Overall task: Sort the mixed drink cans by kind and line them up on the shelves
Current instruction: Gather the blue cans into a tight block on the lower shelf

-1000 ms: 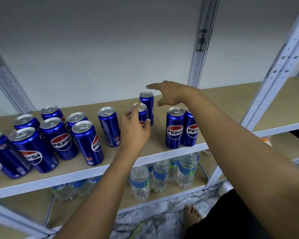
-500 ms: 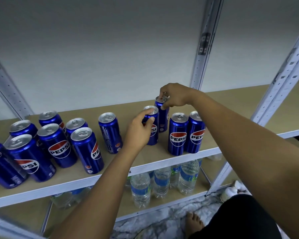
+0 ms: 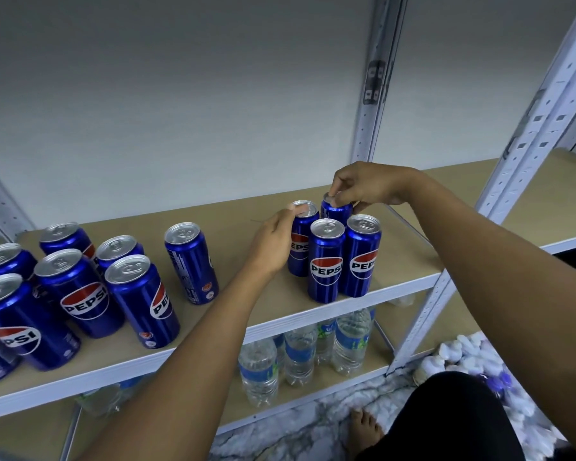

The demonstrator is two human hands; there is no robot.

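Note:
Blue Pepsi cans stand on the tan shelf board [image 3: 413, 247]. Two slim cans [image 3: 326, 261] [image 3: 362, 257] stand side by side at the front edge. Behind them my left hand [image 3: 273, 241] grips a third slim can [image 3: 302, 241] by its side near the top. My right hand [image 3: 366, 188] pinches the rim of a fourth slim can [image 3: 336, 211] from above, at the back. One slim can [image 3: 192, 261] stands alone in the middle. Several shorter Pepsi cans [image 3: 80, 291] cluster at the left.
White slotted uprights [image 3: 376, 78] [image 3: 526, 134] frame the bay, with a wall behind. Water bottles [image 3: 300, 354] stand on the shelf below. A bag of white bottles [image 3: 463, 354] lies on the marbled floor at right, beside my bare foot [image 3: 366, 430].
Both hands have slid their cans to the right, in behind the front pair. My right hand went from open above its can to pinching its top.

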